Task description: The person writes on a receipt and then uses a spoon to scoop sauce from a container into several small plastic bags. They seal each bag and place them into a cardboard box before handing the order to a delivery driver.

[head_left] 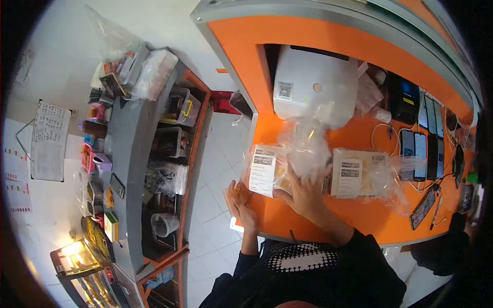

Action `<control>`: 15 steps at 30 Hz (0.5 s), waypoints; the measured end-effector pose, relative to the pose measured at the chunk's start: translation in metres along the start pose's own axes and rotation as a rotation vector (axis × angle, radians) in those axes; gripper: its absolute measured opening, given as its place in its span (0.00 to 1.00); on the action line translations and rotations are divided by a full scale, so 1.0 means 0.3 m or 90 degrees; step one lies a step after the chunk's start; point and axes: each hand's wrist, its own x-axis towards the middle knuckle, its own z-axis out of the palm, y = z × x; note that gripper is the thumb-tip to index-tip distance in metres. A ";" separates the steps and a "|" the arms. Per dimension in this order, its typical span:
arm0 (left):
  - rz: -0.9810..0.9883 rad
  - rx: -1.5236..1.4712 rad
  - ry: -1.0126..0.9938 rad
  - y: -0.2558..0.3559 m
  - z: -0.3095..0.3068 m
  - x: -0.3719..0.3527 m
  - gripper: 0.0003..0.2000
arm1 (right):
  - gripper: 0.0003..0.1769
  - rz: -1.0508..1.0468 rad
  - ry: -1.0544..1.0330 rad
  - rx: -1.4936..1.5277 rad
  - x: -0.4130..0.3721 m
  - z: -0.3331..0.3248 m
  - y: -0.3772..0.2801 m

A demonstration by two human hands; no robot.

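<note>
Labelled bag (263, 173) holds yellowish contents, right hand (306, 194) touching.

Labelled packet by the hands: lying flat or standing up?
Lying flat: the labelled packet rests on the orange counter with its white label facing up, beside the right hand.
</note>
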 end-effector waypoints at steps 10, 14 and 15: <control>0.015 0.007 -0.052 -0.010 -0.020 0.028 0.26 | 0.48 0.009 -0.043 -0.025 0.001 0.027 -0.001; 0.009 0.008 -0.067 -0.032 -0.034 0.032 0.27 | 0.49 0.044 -0.072 -0.018 -0.003 0.033 -0.007; 0.011 0.016 -0.069 -0.029 -0.031 0.034 0.26 | 0.49 0.043 -0.073 -0.012 -0.003 0.033 -0.007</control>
